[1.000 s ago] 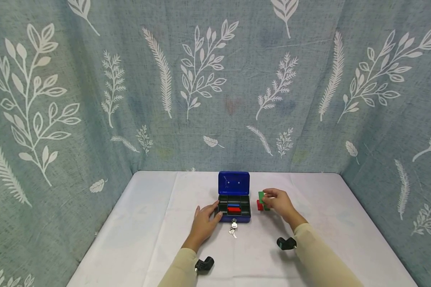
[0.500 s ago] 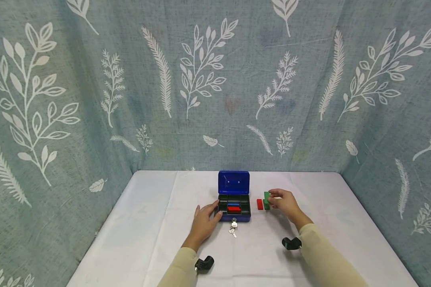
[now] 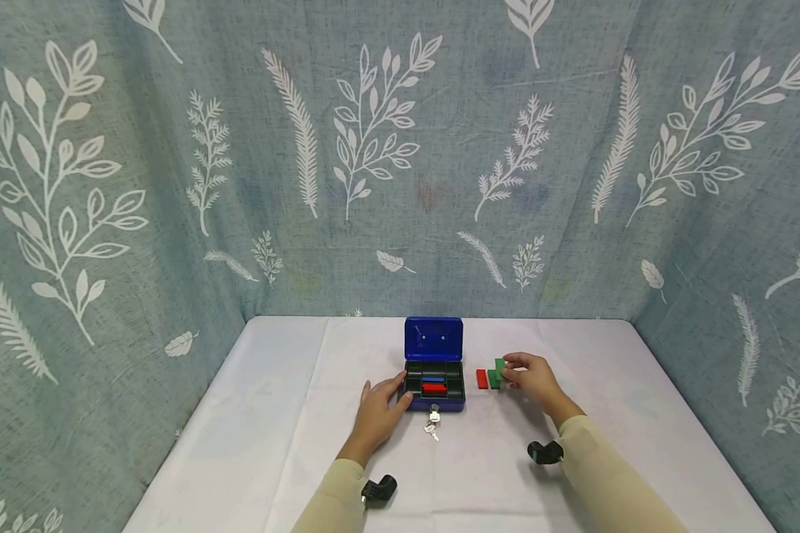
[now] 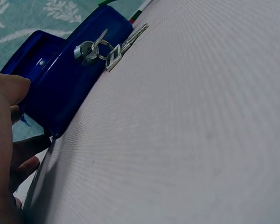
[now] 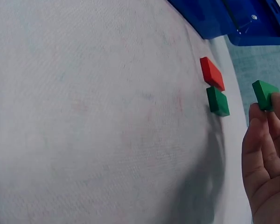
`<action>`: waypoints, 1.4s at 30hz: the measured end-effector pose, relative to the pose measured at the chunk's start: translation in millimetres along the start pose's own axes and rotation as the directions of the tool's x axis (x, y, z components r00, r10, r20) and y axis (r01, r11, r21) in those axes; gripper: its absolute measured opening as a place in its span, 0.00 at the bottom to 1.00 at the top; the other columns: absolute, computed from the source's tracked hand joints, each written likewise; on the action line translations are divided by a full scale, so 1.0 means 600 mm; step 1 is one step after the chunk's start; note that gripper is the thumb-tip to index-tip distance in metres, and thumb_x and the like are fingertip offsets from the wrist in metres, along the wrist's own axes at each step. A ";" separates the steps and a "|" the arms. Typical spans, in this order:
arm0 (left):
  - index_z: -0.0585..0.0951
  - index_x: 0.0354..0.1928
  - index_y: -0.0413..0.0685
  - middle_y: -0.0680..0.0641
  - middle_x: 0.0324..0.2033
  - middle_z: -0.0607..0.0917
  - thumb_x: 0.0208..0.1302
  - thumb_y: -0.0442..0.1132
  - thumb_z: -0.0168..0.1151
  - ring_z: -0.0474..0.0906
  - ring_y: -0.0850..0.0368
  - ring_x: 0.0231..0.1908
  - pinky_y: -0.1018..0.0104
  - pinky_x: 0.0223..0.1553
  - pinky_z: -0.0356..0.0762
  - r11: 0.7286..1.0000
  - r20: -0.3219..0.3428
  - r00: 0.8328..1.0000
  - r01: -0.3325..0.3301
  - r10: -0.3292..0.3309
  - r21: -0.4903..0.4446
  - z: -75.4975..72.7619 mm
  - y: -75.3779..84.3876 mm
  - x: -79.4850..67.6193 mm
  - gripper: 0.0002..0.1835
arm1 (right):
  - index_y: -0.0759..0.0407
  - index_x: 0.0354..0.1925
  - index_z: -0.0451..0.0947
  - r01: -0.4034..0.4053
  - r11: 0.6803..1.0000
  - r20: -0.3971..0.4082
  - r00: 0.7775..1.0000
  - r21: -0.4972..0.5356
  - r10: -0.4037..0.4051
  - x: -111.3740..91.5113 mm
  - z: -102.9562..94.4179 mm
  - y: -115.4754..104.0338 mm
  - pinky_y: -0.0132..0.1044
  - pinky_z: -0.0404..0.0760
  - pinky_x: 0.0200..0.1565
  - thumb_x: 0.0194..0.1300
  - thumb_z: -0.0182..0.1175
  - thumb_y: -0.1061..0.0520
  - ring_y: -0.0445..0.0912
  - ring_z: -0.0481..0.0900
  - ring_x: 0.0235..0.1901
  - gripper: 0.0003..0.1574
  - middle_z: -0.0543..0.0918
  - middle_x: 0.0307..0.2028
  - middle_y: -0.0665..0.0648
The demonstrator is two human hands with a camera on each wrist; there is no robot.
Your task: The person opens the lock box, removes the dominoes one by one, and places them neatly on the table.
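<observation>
A blue cash box (image 3: pixel 450 406) stands with its lid (image 3: pixel 433 337) raised. My left hand (image 3: pixel 371 416) rests against its left side, fingers spread, the thumb on the near rim in the left wrist view. Inside, a red block (image 3: pixel 433 388) and a blue block (image 3: pixel 433 380) lie in a middle compartment. Right of the box, my right hand (image 3: pixel 535 381) pinches a green block (image 5: pixel 263 93) between thumb and fingers, above the table. Below it, a red block (image 5: pixel 212 73) and another green block (image 5: pixel 218 101) lie side by side on the cloth.
A key in the box's front lock carries a ring with another key (image 3: pixel 432 429) hanging onto the white tablecloth (image 3: pixel 293 459). A patterned blue-grey curtain (image 3: pixel 433 252) surrounds the table's back and sides. Black wrist cameras (image 3: pixel 380 488) project from both sleeves.
My right hand has moved right with the pinched green block, away from the red block and the lower green block. My left hand stays at the box.
</observation>
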State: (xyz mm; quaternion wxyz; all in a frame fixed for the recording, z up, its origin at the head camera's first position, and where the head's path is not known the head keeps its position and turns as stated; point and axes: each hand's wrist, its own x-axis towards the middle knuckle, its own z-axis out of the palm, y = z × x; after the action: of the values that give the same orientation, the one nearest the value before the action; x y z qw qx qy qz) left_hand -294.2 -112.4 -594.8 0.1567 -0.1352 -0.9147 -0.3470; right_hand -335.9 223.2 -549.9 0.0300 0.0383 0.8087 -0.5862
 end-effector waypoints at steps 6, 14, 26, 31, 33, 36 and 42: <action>0.75 0.65 0.52 0.47 0.56 0.81 0.67 0.52 0.58 0.73 0.49 0.59 0.37 0.68 0.45 1.000 -0.012 1.000 -0.015 0.015 -0.010 0.001 -0.002 0.000 0.27 | 0.69 0.55 0.76 -0.019 0.999 -0.013 1.000 -0.035 0.019 -0.002 -0.002 0.005 0.38 0.83 0.36 0.62 0.63 0.67 0.46 0.81 0.34 0.22 0.79 0.42 0.62; 0.75 0.65 0.53 0.47 0.56 0.81 0.67 0.53 0.58 0.74 0.50 0.59 0.37 0.68 0.45 1.000 -0.012 1.000 -0.017 0.017 -0.008 0.004 -0.005 -0.001 0.27 | 0.70 0.55 0.76 -0.029 0.998 -0.040 0.999 -0.056 0.027 -0.002 -0.004 0.015 0.36 0.82 0.32 0.62 0.63 0.68 0.44 0.79 0.31 0.22 0.79 0.40 0.61; 0.75 0.66 0.54 0.48 0.57 0.80 0.68 0.54 0.57 0.73 0.50 0.60 0.37 0.68 0.44 1.000 0.000 1.000 -0.007 0.007 -0.006 0.004 -0.007 0.001 0.27 | 0.68 0.53 0.78 -0.068 0.991 -0.061 0.996 -0.116 0.061 -0.002 -0.003 0.013 0.35 0.82 0.30 0.60 0.65 0.68 0.45 0.79 0.29 0.21 0.81 0.37 0.60; 0.74 0.67 0.56 0.50 0.58 0.80 0.67 0.55 0.57 0.72 0.52 0.61 0.40 0.69 0.43 1.000 0.016 1.000 0.013 -0.013 -0.002 0.005 -0.007 0.001 0.28 | 0.69 0.53 0.78 -0.081 0.987 -0.070 0.995 -0.137 0.072 -0.003 -0.002 0.013 0.35 0.82 0.30 0.60 0.64 0.68 0.45 0.79 0.30 0.21 0.81 0.38 0.60; 0.74 0.67 0.57 0.50 0.58 0.80 0.67 0.55 0.57 0.72 0.52 0.61 0.40 0.69 0.43 1.000 0.020 1.000 0.020 -0.020 -0.003 0.005 -0.007 0.002 0.28 | 0.69 0.54 0.78 -0.095 0.984 -0.076 0.994 -0.148 0.084 -0.004 -0.002 0.013 0.35 0.82 0.30 0.61 0.64 0.68 0.45 0.79 0.30 0.21 0.81 0.38 0.61; 0.74 0.67 0.57 0.50 0.58 0.79 0.67 0.55 0.57 0.71 0.51 0.61 0.40 0.69 0.43 1.000 0.024 0.999 0.024 -0.024 -0.002 0.004 -0.006 0.002 0.28 | 0.68 0.54 0.78 -0.128 0.979 -0.085 0.990 -0.157 0.115 -0.003 -0.002 0.011 0.35 0.82 0.30 0.61 0.63 0.67 0.46 0.78 0.31 0.21 0.81 0.39 0.61; 0.74 0.66 0.56 0.49 0.58 0.80 0.67 0.54 0.57 0.72 0.51 0.61 0.38 0.68 0.44 1.000 0.019 1.000 0.015 -0.015 0.001 0.003 -0.005 0.001 0.27 | 0.66 0.54 0.79 -0.174 0.970 -0.089 0.983 -0.171 0.161 0.002 0.001 0.006 0.35 0.81 0.30 0.62 0.64 0.65 0.46 0.78 0.30 0.20 0.81 0.38 0.60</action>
State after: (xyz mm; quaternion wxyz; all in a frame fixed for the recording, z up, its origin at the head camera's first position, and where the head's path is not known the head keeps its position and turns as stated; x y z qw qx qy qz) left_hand -296.0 -113.6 -597.7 0.1456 -0.1318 -0.9173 -0.3465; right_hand -336.7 223.7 -553.4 0.0526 0.1255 0.8523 -0.5051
